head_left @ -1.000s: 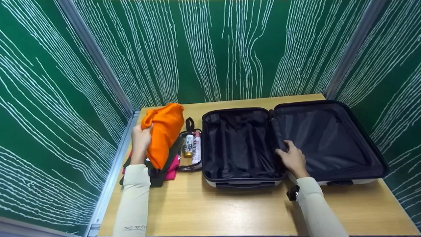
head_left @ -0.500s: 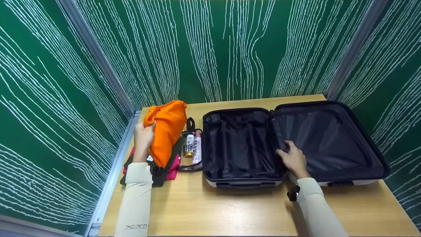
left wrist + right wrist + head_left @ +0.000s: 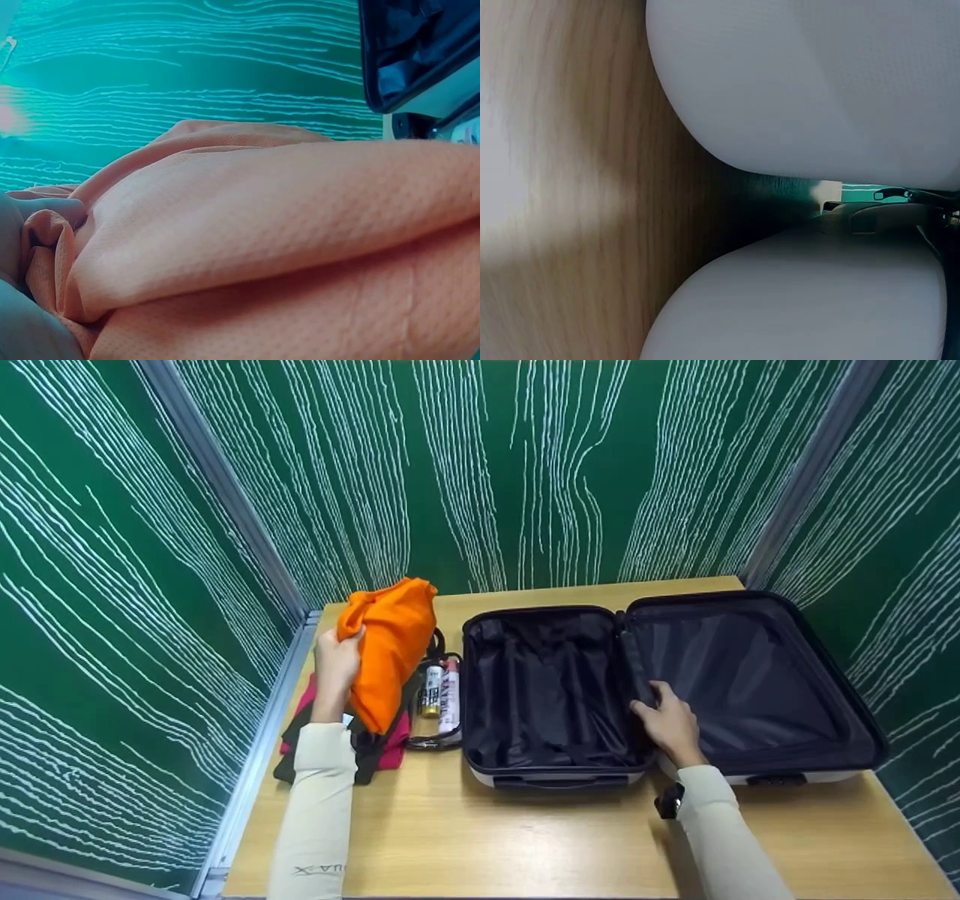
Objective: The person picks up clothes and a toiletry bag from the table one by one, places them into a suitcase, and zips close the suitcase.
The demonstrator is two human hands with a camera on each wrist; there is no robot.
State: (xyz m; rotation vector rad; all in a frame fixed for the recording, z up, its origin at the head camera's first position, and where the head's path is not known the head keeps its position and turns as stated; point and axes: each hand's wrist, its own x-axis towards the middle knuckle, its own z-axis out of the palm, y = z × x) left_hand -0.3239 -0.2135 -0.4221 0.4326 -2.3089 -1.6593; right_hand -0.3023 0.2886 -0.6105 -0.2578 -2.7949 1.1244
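Note:
My left hand [image 3: 337,660] grips the left edge of a folded orange garment [image 3: 391,649], bunching the cloth. The garment is held over a pile of dark and pink clothes [image 3: 367,754]. Its dimpled fabric [image 3: 262,217] fills much of the left wrist view, with the fingers at the left edge. An open suitcase [image 3: 555,784] lies with its two black-lined halves side by side. My right hand [image 3: 670,724] holds the suitcase's inner edge near the hinge, thumb and finger at the dark rim. In the right wrist view only the pale shells [image 3: 802,300] show; the hand is out of sight.
Between the clothes and suitcase lies a clear pouch [image 3: 433,742] with a gold-capped can [image 3: 431,690] and a pink-and-white tube [image 3: 449,697]. Everything stands on a wooden table [image 3: 517,840], with green white-lined walls [image 3: 442,472] at its back and sides.
My left hand has moved up and slightly right with the orange garment, uncovering more of the clothes pile. The right hand and suitcase have stayed in place.

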